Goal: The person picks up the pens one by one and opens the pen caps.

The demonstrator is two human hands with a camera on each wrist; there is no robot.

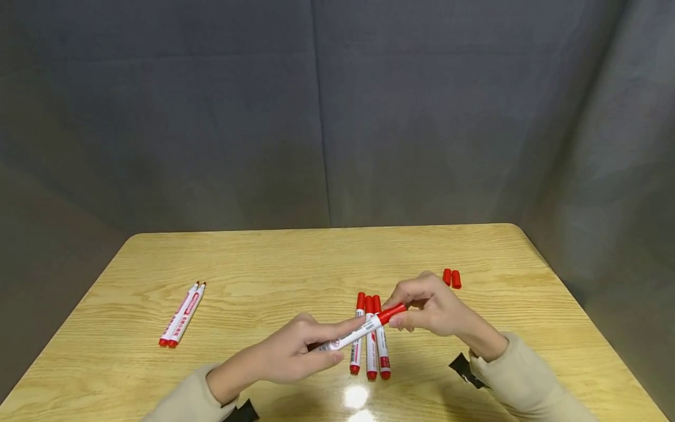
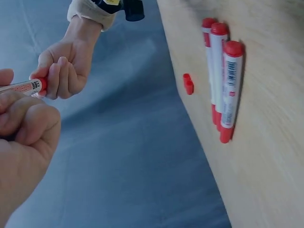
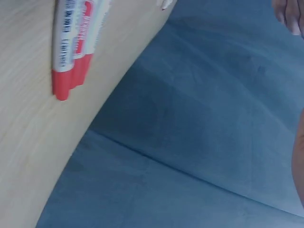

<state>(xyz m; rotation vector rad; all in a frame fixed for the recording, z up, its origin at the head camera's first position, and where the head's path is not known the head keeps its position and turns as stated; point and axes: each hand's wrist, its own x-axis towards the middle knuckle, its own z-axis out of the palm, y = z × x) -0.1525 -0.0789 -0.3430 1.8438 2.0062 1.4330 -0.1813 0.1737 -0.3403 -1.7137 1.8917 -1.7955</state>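
My left hand point(image 1: 292, 351) grips the white barrel of a red marker point(image 1: 353, 335), its thumb below and index finger along the top. The fingers of my right hand point(image 1: 435, 308) pinch the marker's red cap point(image 1: 392, 313), which sits at the barrel's end. The marker is held tilted above the table, its cap end up and to the right. Beneath it, three capped red markers point(image 1: 371, 340) lie side by side; the left wrist view shows them too. In the right wrist view only parts of the hands show at the right edge.
Two uncapped red markers point(image 1: 183, 315) lie together on the left of the wooden table point(image 1: 263, 264), tips pointing away. Two loose red caps point(image 1: 452, 278) are on the right, beyond my right hand. A grey curtain point(image 1: 327, 117) hangs behind the table.
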